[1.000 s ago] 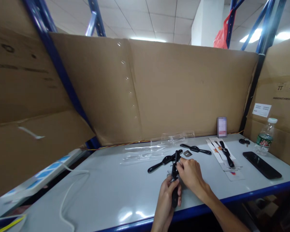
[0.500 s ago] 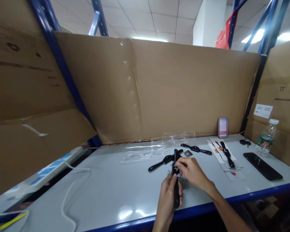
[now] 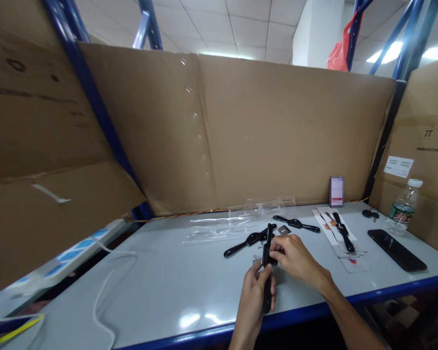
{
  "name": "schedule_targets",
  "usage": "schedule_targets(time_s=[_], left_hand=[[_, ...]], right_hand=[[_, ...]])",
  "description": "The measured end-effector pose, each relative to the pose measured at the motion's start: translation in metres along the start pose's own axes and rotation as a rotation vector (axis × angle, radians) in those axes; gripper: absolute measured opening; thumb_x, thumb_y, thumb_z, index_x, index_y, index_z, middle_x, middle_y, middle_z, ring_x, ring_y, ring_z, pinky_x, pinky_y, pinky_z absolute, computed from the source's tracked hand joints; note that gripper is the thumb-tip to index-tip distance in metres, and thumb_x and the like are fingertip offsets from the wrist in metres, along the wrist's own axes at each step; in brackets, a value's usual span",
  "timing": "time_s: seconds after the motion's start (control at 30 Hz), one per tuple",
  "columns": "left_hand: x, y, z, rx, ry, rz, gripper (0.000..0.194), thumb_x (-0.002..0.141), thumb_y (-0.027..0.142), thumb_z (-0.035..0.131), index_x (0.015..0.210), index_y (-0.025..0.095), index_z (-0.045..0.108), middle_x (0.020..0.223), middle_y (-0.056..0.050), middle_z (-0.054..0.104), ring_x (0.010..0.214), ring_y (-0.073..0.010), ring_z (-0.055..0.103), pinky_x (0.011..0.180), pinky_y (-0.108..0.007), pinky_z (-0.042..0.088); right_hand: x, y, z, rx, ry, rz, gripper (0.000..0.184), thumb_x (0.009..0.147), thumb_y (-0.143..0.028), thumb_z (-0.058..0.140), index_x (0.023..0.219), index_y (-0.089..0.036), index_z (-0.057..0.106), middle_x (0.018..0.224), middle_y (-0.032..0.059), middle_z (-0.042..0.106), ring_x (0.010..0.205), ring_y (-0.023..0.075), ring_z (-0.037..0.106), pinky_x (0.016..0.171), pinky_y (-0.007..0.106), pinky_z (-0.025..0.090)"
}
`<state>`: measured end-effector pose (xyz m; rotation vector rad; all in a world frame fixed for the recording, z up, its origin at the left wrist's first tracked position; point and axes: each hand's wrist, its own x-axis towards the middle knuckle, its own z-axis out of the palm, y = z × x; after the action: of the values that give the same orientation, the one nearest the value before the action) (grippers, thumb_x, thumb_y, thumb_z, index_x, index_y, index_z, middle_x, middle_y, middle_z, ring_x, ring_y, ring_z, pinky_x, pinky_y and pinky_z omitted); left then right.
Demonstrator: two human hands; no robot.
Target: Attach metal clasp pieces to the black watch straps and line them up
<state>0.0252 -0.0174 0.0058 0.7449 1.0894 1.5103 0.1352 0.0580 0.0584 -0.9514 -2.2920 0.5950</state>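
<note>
A black watch with its strap stands nearly upright above the grey table, close to the front edge. My left hand is closed round its lower strap. My right hand pinches the watch body at the middle with thumb and fingers. Just behind lie two more black watch straps, one to the left and one further back, with a small grey square piece between them.
Clear plastic bags lie at the back by the cardboard wall. To the right are a carded black strap, a black phone, a water bottle and a small box. A white cable trails at the left.
The watch has been raised slightly and my right hand has shifted its pinch on the watch body. The view has drifted a little; nothing on the table has moved.
</note>
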Motion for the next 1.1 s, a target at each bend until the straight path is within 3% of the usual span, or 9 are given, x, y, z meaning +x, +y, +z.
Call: schedule_targets(time_s=[0.1, 0.37, 0.57, 0.7, 0.9, 1.1], left_hand=[[0.000, 0.001, -0.001, -0.021, -0.003, -0.013, 0.061, 0.064, 0.057, 0.078, 0.104, 0.015, 0.059, 0.044, 0.009, 0.049, 0.030, -0.0081, 0.035, 0.030, -0.020, 0.029], [-0.001, -0.001, -0.002, -0.038, -0.037, -0.021, 0.052, 0.065, 0.057, 0.078, 0.092, 0.018, 0.057, 0.044, 0.010, 0.048, 0.030, -0.0072, 0.035, 0.030, -0.019, 0.029], [0.002, -0.002, -0.005, -0.090, -0.028, -0.002, 0.044, 0.068, 0.056, 0.077, 0.076, 0.019, 0.054, 0.045, 0.008, 0.049, 0.029, -0.0054, 0.037, 0.030, -0.017, 0.028], [0.002, -0.002, -0.004, -0.094, -0.031, 0.005, 0.044, 0.069, 0.055, 0.076, 0.074, 0.018, 0.054, 0.046, 0.008, 0.050, 0.029, -0.0061, 0.039, 0.031, -0.018, 0.029], [0.004, -0.003, -0.001, -0.076, 0.016, 0.027, 0.049, 0.062, 0.059, 0.080, 0.075, 0.018, 0.056, 0.048, 0.006, 0.054, 0.034, -0.0086, 0.045, 0.034, -0.020, 0.035], [0.004, -0.003, -0.005, -0.094, -0.018, 0.012, 0.043, 0.064, 0.052, 0.080, 0.073, 0.019, 0.054, 0.047, 0.006, 0.054, 0.033, -0.0083, 0.043, 0.035, -0.020, 0.035]], right_hand=[[0.000, 0.004, 0.002, -0.069, 0.011, -0.024, 0.017, 0.085, -0.005, 0.060, 0.081, -0.019, 0.070, 0.077, 0.0017, 0.071, 0.075, 0.0161, 0.063, 0.069, 0.024, 0.040], [0.003, 0.006, 0.007, 0.125, 0.038, 0.011, 0.018, 0.082, -0.002, 0.060, 0.074, -0.017, 0.067, 0.068, -0.0009, 0.067, 0.067, 0.0131, 0.061, 0.065, 0.022, 0.040], [-0.003, 0.008, 0.009, 0.022, 0.125, 0.030, 0.017, 0.081, -0.005, 0.060, 0.071, -0.018, 0.062, 0.067, -0.0007, 0.065, 0.065, 0.0136, 0.058, 0.065, 0.024, 0.039], [-0.004, 0.008, 0.014, 0.195, 0.140, 0.072, 0.015, 0.084, -0.010, 0.058, 0.072, -0.019, 0.061, 0.065, -0.0017, 0.063, 0.062, 0.0127, 0.058, 0.063, 0.023, 0.043], [0.002, 0.021, 0.031, 0.416, 0.163, 0.164, 0.011, 0.088, -0.022, 0.052, 0.079, -0.021, 0.058, 0.064, -0.0018, 0.060, 0.052, 0.0148, 0.058, 0.048, 0.023, 0.045], [0.003, 0.020, 0.036, 0.245, 0.308, 0.033, 0.015, 0.090, -0.021, 0.050, 0.077, -0.022, 0.056, 0.065, -0.0010, 0.061, 0.056, 0.0150, 0.057, 0.057, 0.024, 0.043]])
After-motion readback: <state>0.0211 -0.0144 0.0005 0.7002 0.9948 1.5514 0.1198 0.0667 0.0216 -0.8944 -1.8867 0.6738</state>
